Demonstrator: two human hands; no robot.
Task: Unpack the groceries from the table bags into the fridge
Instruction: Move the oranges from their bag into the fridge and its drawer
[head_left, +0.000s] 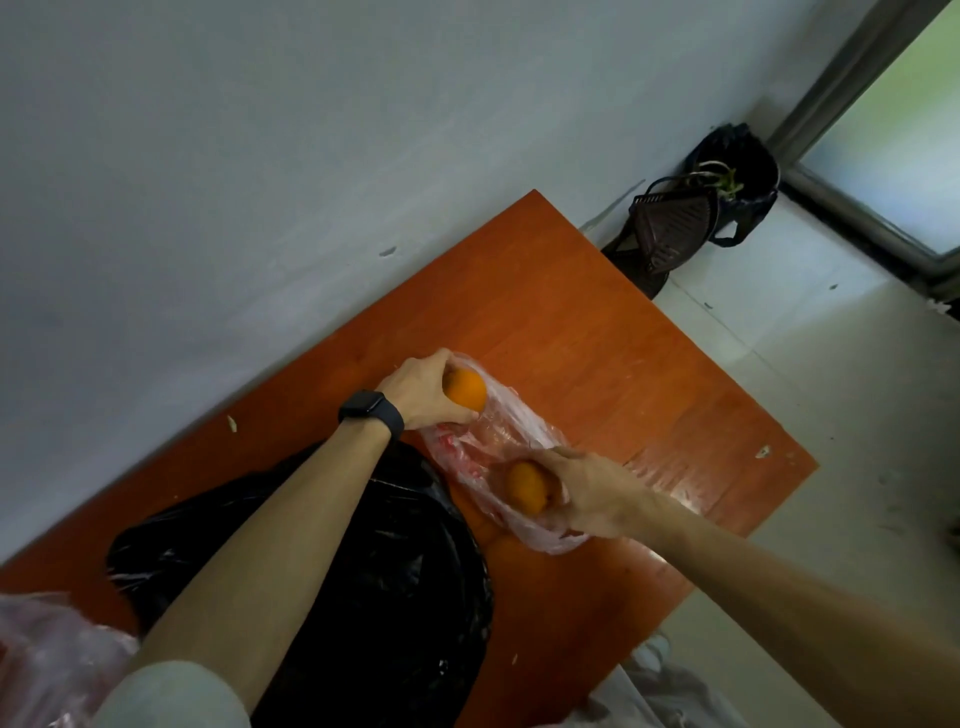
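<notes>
Left hand (423, 387) with fingers curled round a smooth round orange (467, 391), right hand (597, 493) gripping a second orange (525, 487), crinkled translucent pink plastic bag (498, 431) beneath, glossy reddish wooden worktop (597, 338)

No lettering, brand or number can be read anywhere: the red print on the thin clear plastic bag (511, 423) lying on the orange wooden table (597, 358) is too crumpled and blurred to make out, and the black wristwatch (370, 407) shows only a dark face.
</notes>
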